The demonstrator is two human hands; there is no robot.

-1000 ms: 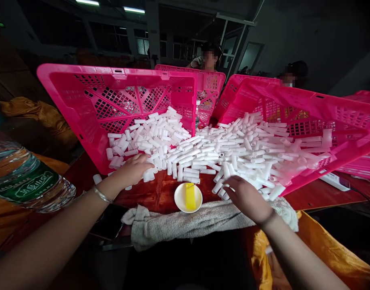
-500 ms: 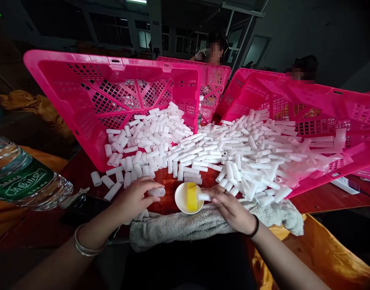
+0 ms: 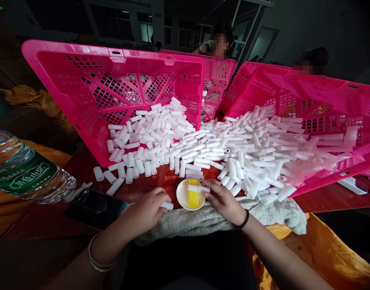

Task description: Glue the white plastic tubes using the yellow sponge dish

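My left hand [image 3: 153, 209] is closed around a short white plastic tube [image 3: 167, 206], whose end sticks out past the fingers toward the dish. In my right hand [image 3: 223, 198] is another white tube [image 3: 200, 188], held level between thumb and fingers. That tube lies over a yellow sponge block [image 3: 193, 199]; I cannot tell whether they touch. The sponge sits in a small white dish [image 3: 180, 195] at the table's near edge. A grey towel [image 3: 188, 223] lies rolled in front of the dish, beneath my right wrist.
Two pink crates [image 3: 97, 60] [image 3: 330, 92] lie tipped toward me, white tubes [image 3: 212, 141] spilling from them onto the red table [image 3: 161, 181]. At left are a large water bottle [image 3: 28, 173] and a dark phone [image 3: 96, 207]. Two people [image 3: 219, 44] [image 3: 313, 62] sit behind the crates.
My left hand has come nearer and slightly right with its tube, which is now more covered by the fingers. The right hand's tube has moved up and across the sponge.
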